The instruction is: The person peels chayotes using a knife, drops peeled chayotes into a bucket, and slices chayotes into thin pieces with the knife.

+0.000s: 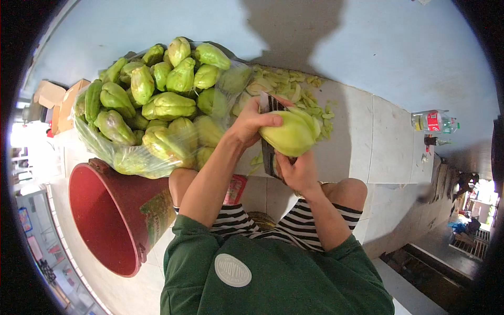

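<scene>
A large pale green chayote (292, 134) with its skin partly off is held up in front of me, over the tiled ledge. My left hand (253, 123) is wrapped round its left side, the thumb lying on top. My right hand (298, 170) is closed just below the chayote, its fingers round something I cannot make out. A dark, flat, patterned object (269, 152) stands upright behind the chayote, between the hands. Green peelings (302, 94) lie scattered on the ledge beyond.
At the left, a clear plastic bag (123, 157) holds several unpeeled chayotes (168, 106). Below it a red bucket (100, 220) lies tilted beside my knee. A plastic bottle (436, 122) with a red label is at the right, and a cardboard box (68, 107) at the far left.
</scene>
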The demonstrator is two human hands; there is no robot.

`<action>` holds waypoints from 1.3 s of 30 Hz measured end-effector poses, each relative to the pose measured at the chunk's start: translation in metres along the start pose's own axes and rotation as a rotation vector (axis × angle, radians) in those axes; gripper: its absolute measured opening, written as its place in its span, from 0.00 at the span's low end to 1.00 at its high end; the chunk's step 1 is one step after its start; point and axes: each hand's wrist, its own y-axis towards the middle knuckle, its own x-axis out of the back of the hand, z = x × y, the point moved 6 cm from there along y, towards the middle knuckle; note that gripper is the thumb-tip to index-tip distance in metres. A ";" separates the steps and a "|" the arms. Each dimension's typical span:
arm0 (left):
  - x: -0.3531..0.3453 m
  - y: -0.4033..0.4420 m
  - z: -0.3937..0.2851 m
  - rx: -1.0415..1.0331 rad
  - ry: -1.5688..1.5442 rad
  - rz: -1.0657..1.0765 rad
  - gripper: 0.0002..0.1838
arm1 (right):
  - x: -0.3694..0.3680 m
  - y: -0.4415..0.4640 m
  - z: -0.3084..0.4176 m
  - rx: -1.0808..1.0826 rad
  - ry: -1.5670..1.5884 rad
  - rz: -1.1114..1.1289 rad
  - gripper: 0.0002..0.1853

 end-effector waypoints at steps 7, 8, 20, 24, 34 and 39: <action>0.000 -0.012 -0.013 0.014 0.094 -0.002 0.41 | -0.002 -0.002 0.010 0.234 -0.128 -0.155 0.09; 0.000 -0.012 -0.014 0.022 0.061 0.002 0.41 | -0.001 0.002 0.012 0.211 -0.120 -0.097 0.10; -0.002 -0.009 -0.004 0.046 0.075 0.000 0.40 | -0.001 -0.005 0.004 0.148 -0.087 -0.084 0.15; 0.004 -0.008 -0.003 0.029 0.007 0.000 0.40 | 0.003 0.004 0.024 0.308 -0.193 -0.114 0.14; 0.003 -0.002 0.006 0.040 -0.055 -0.001 0.41 | 0.005 0.007 0.011 -0.078 -0.039 0.061 0.10; 0.002 -0.002 0.012 0.048 -0.047 0.000 0.40 | -0.001 0.002 0.005 0.080 0.094 -0.025 0.07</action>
